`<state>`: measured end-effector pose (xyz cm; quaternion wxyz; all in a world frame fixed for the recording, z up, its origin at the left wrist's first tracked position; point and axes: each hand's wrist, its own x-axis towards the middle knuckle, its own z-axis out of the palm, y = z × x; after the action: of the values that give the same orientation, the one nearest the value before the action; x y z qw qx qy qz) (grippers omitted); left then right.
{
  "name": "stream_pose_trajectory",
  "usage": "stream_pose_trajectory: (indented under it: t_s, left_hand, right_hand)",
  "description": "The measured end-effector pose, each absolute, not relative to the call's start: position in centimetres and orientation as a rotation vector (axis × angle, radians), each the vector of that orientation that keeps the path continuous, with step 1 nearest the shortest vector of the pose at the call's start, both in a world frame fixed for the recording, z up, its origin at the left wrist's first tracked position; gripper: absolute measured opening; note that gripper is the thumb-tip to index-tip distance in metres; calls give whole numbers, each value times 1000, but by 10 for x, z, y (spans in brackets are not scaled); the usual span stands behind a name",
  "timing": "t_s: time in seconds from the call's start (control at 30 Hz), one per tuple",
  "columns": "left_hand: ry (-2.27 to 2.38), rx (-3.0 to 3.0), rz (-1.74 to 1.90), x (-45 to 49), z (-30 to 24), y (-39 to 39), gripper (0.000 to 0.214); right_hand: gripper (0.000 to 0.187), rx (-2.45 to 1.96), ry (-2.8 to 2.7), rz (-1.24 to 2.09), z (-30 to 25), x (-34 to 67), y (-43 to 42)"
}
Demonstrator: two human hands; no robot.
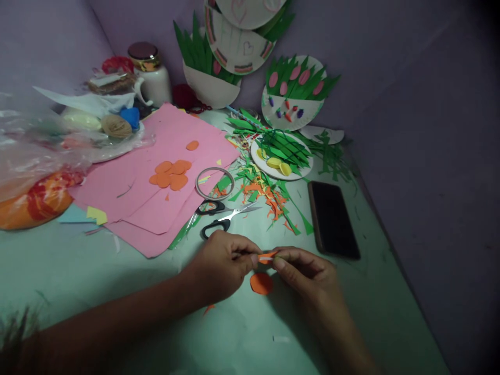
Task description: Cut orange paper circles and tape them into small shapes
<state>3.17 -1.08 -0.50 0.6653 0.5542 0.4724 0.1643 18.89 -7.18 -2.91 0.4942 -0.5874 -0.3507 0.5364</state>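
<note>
My left hand point(223, 263) and my right hand point(307, 271) meet near the front of the pale green table point(117, 291). Both pinch the same small orange paper piece point(267, 257) between thumb and fingers, fingers closed. Just below it an orange paper oval point(261, 283) lies flat on the table. Black-handled scissors point(219, 216) lie a little beyond my left hand. On the pink paper sheets point(156, 182) sits a pile of orange paper ovals point(172, 174).
A black phone point(333, 219) lies right of my hands. A roll of clear tape point(214, 183), green and orange paper scraps point(265, 192), a paper plate point(281, 156) with green strips, more plate crafts point(292, 94) against the wall, a white jar point(150, 78) and plastic bags point(39, 156) crowd the back.
</note>
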Motion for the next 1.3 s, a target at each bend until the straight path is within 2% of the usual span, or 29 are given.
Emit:
stream_pose_trajectory:
  t_s: [0.33,0.73,1.2,1.3]
  left_hand:
    - [1021,1145,340,34,-5,-13,13]
    - [1093,1354,365,33,-8,-14,12]
    - [1134,1376,375,34,-5,-15,12]
    - [1136,1367,367,34,-6,-14,13]
  right_hand:
    - [1,-1488,-847,1198,-25,184,-72]
    - [5,-1638,-786,1063,-20,174,-75]
    - [11,-1503,-769,1115,-25,170,-79]
    - [17,-1471,-730,1164,-27,170,-78]
